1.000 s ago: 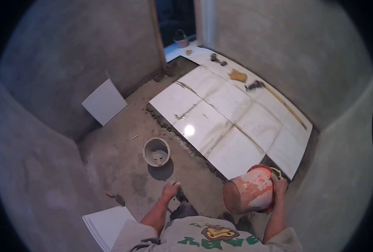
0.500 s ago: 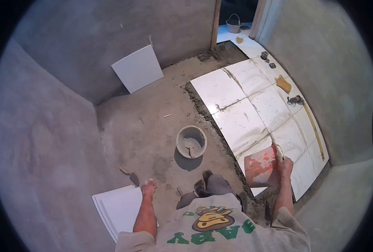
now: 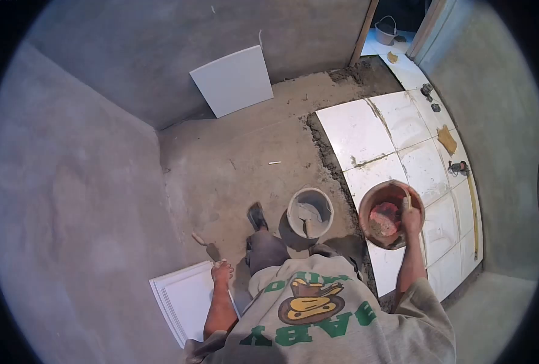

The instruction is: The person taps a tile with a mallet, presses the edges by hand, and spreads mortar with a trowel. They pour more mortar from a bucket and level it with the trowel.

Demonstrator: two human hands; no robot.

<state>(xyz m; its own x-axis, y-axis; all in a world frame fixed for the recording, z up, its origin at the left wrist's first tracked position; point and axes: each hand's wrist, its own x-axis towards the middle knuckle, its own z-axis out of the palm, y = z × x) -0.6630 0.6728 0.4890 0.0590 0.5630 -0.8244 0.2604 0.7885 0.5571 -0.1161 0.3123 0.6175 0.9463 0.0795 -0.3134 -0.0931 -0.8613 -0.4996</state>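
My right hand (image 3: 411, 221) is closed on the handle of a red-stained bucket (image 3: 371, 209), which is held over the white floor tiles (image 3: 427, 173). The bucket's open mouth faces up towards me, showing reddish residue inside. Over the corner of a stack of white tiles (image 3: 187, 300), my left hand (image 3: 222, 271) hangs with its fingers loosely bent and nothing visible in them. Just beyond it, a trowel (image 3: 212, 250) lies on the floor. A pale bucket (image 3: 292, 213) holding grey powder or mortar and a tool stands near my feet.
One large tile (image 3: 233, 82) leans on the far wall. Along the right wall lie a yellow sponge-like piece (image 3: 446, 141), a dark tool (image 3: 457, 168) and a long yellow strip (image 3: 474, 212). Another bucket (image 3: 385, 33) stands in the doorway. Rough mortar (image 3: 324, 142) borders the tiles.
The red-stained bucket has swung from its side to mouth-up and moved forward in my right hand. One foot has stepped left, and the view has shifted. My left hand remains near the tile stack.
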